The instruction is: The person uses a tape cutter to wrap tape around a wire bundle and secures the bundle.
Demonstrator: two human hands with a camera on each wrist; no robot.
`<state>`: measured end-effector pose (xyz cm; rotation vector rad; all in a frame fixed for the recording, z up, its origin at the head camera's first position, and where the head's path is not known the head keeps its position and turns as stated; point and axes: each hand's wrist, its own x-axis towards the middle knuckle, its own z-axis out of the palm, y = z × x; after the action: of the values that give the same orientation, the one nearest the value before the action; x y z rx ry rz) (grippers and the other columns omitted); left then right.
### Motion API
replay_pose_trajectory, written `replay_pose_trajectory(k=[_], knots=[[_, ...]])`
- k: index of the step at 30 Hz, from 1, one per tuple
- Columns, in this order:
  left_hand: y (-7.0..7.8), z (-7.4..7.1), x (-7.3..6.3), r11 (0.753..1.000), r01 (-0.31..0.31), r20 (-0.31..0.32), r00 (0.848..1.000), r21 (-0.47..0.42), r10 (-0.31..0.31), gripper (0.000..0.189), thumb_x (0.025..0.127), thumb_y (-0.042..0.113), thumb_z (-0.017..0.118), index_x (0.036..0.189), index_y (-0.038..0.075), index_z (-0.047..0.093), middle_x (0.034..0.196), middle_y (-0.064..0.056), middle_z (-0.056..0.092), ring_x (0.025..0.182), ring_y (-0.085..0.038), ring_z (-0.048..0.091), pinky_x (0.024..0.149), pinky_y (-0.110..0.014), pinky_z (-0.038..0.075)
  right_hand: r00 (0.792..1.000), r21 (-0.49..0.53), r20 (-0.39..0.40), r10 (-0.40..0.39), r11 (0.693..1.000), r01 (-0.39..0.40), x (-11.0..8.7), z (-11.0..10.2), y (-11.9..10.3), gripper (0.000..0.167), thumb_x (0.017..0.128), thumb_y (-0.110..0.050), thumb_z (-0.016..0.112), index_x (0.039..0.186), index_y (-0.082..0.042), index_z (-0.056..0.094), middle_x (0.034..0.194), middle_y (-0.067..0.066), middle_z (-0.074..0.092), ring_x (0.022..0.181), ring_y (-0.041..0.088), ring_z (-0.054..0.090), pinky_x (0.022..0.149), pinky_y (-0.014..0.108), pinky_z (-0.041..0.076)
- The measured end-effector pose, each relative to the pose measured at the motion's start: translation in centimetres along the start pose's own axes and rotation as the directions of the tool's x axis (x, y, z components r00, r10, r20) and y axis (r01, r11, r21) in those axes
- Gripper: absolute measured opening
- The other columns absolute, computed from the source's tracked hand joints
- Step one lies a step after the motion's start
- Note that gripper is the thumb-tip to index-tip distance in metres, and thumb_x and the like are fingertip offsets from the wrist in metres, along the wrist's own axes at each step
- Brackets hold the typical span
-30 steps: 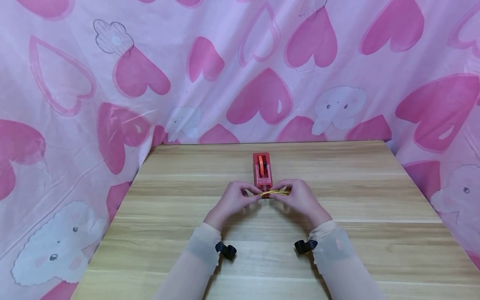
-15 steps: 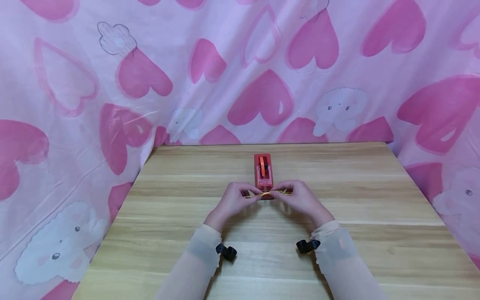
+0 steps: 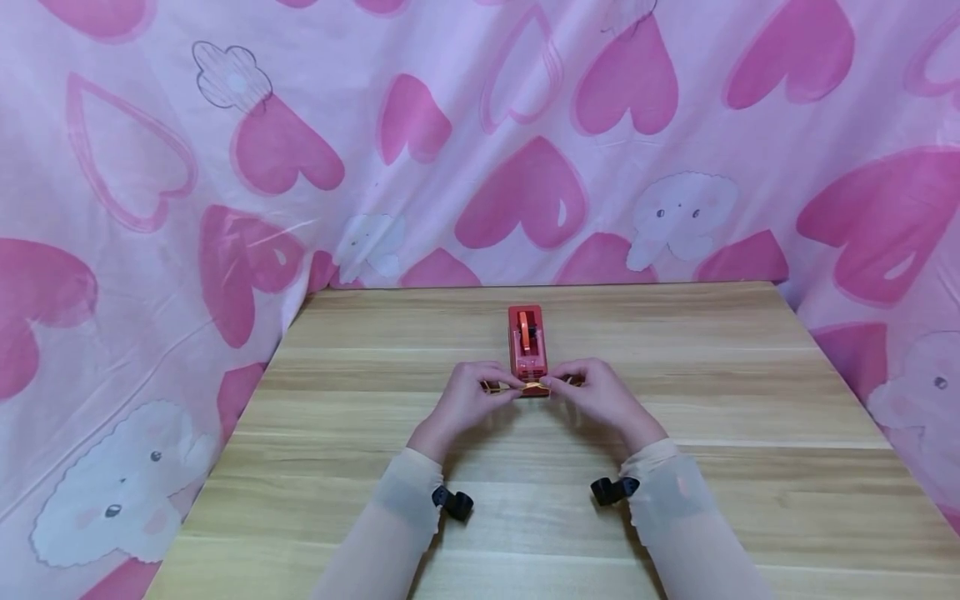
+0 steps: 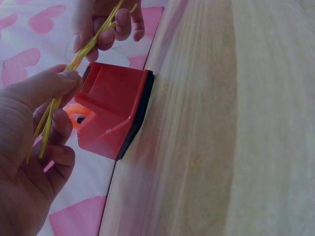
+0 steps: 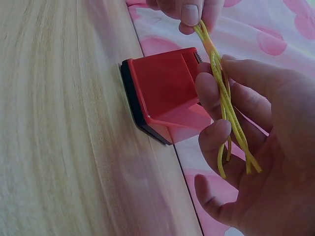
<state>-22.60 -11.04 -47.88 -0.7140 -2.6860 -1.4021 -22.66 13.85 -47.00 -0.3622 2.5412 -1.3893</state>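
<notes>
In the head view my left hand (image 3: pixel 468 400) and right hand (image 3: pixel 603 400) meet at mid-table, fingertips a short gap apart. Between them stretches a bundle of thin yellow cords (image 4: pixel 91 46), with a short orange-tinted stretch near its middle. My left thumb and index finger pinch one side; loose ends hang past the palm in the left wrist view. The right thumb and index finger pinch the other side, where several loose ends (image 5: pixel 238 130) fan out across the curled fingers. Just behind the hands stands a red tape dispenser (image 3: pixel 527 342), its toothed edge facing the cords.
An orange tape roll (image 3: pixel 524 332) sits inside the dispenser, whose base is black. The wooden table (image 3: pixel 337 350) reaches back to a pink curtain (image 3: pixel 420 192) printed with hearts. A black wrist camera (image 3: pixel 453 503) is strapped to each sleeved forearm.
Both hands stay at nearly the same spot in front of the dispenser. The cords between the fingertips have shifted slightly, and the short middle stretch now shows more orange.
</notes>
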Motion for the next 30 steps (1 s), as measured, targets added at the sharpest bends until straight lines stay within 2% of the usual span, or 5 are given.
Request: replay_pose_trajectory(k=[11,18,22,25,30], knots=[[-0.2,0.0,-0.03,0.999,-0.046,-0.008,0.999,0.019,0.047,0.01,0.089,0.016,0.082,0.097,0.022,0.085,0.097,0.006,0.077,0.09,-0.007,0.069,0.075,-0.026,0.054,0.999,0.023,0.034,-0.021,1.0,0.02,0.09,0.16,-0.11,0.018,0.1,-0.031,0.069,0.108,-0.018,0.08,0.106,-0.001,0.078,0.106,0.018,0.065,0.095,0.038,0.045],[-0.4,0.15,0.19,0.996,-0.085,-0.022,0.996,0.013,0.085,0.01,0.088,0.014,0.083,0.096,0.02,0.085,0.097,0.005,0.078,0.09,-0.007,0.07,0.074,-0.025,0.054,0.997,0.01,0.032,-0.065,0.998,0.064,0.08,-0.05,-0.17,0.017,0.1,-0.032,0.07,0.104,-0.019,0.08,0.102,0.0,0.077,0.097,0.02,0.062,0.085,0.037,0.045],[-0.44,0.22,0.22,0.995,-0.101,-0.04,0.994,-0.007,0.101,0.011,0.088,0.013,0.083,0.096,0.021,0.084,0.097,0.004,0.078,0.09,-0.008,0.071,0.072,-0.026,0.055,0.995,0.016,0.032,-0.09,0.996,0.089,0.2,-0.2,-0.13,0.016,0.099,-0.032,0.07,0.104,-0.02,0.079,0.103,-0.001,0.077,0.1,0.02,0.064,0.088,0.037,0.047],[-0.44,0.31,0.04,0.996,-0.087,-0.048,0.995,-0.02,0.086,0.013,0.088,0.014,0.083,0.099,0.022,0.084,0.099,0.005,0.079,0.089,-0.008,0.07,0.074,-0.026,0.056,0.995,0.02,0.03,-0.091,0.996,0.09,0.18,-0.21,-0.01,0.014,0.099,-0.032,0.071,0.103,-0.022,0.079,0.103,-0.004,0.077,0.102,0.019,0.064,0.092,0.038,0.045],[-0.36,0.49,-0.11,0.999,-0.009,-0.045,0.999,-0.039,0.007,0.026,0.089,0.021,0.083,0.114,0.027,0.08,0.099,0.01,0.079,0.085,-0.006,0.067,0.075,-0.026,0.056,0.996,0.026,0.011,-0.085,0.996,0.085,0.04,-0.09,0.19,0.012,0.097,-0.033,0.074,0.101,-0.024,0.08,0.1,-0.005,0.077,0.099,0.019,0.063,0.09,0.037,0.045]])
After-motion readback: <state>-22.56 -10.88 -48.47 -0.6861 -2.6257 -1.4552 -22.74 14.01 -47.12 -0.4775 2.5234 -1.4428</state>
